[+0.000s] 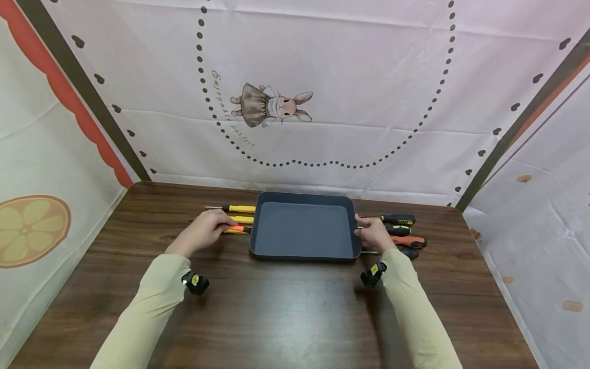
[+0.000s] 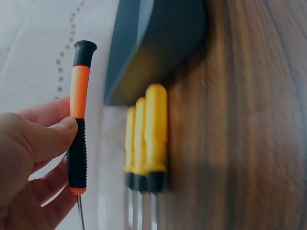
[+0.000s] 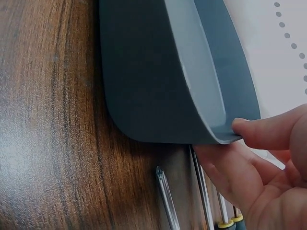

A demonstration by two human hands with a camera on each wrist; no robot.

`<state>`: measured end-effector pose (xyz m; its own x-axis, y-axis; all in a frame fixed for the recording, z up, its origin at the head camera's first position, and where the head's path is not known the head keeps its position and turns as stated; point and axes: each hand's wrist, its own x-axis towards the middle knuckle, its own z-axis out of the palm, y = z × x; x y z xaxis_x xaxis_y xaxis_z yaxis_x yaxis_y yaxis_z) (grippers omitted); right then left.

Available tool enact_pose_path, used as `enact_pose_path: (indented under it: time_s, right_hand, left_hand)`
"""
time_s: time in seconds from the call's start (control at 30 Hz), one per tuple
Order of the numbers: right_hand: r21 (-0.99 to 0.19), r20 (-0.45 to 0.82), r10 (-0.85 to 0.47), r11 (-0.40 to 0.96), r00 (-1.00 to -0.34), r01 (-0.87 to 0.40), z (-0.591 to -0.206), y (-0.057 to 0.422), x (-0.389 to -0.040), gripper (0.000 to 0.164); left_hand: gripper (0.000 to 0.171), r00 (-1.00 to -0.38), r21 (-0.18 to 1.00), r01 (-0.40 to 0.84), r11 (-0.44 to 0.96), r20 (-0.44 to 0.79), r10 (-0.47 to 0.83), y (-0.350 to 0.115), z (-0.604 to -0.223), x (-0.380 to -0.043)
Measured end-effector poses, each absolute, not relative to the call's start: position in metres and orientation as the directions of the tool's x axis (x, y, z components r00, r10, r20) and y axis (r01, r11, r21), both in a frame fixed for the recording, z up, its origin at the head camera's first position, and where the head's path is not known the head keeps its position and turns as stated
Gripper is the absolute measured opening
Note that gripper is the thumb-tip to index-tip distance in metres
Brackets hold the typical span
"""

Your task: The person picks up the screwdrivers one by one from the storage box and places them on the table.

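Between thumb and fingers my left hand pinches a small screwdriver with an orange and black handle, raised above the table in the left wrist view. Beside it lie three yellow-handled screwdrivers, their handles pointing toward the dark grey tray. That shallow rectangular tray sits in the middle of the table. On its right side, my right hand pinches the rim, thumb inside and fingers beneath the edge outside. Under and beyond this hand lie several screwdrivers with black or red-orange handles, one red-orange screwdriver among them.
The brown wooden table has a white printed curtain along its back edge and more cloth at both sides. Black-handled screwdrivers lie to the tray's right, shafts toward it. Each sleeve carries a small wrist camera.
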<state>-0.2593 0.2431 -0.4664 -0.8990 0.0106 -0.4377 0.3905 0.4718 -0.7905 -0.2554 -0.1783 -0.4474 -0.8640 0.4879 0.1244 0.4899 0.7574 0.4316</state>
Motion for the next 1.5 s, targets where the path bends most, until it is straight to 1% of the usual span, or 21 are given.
enact_pose_path:
  time_s: [0.2, 0.47, 0.87, 1.1, 1.5]
  right_hand:
    - [-0.795, -0.436, 0.007, 0.465, -0.900, 0.389, -0.468, 0.244, -0.260, 0.053]
    - [-0.791, -0.443, 0.017, 0.463, -0.897, 0.399, -0.465, 0.243, -0.259, 0.054]
    - [-0.798, -0.443, 0.023, 0.446, -0.896, 0.406, -0.465, 0.242, -0.259, 0.054]
    - [-0.800, -0.443, 0.034, 0.436, -0.896, 0.412, -0.466, 0.242, -0.259, 0.054]
    - [-0.803, -0.445, 0.022, 0.433, -0.895, 0.410, -0.465, 0.241, -0.259, 0.055]
  left_hand:
    - [0.017, -0.896, 0.466, 0.425, 0.776, 0.095, 0.434, -0.193, -0.458, -0.253]
    - [0.017, -0.914, 0.489, 0.384, 0.783, 0.083, 0.396, -0.197, -0.472, -0.251]
    - [0.016, -0.906, 0.483, 0.390, 0.784, 0.046, 0.421, -0.193, -0.491, -0.251]
    - [0.016, -0.900, 0.471, 0.410, 0.781, 0.071, 0.430, -0.191, -0.496, -0.252]
    - [0.016, -0.910, 0.456, 0.387, 0.801, 0.051, 0.410, -0.186, -0.498, -0.249]
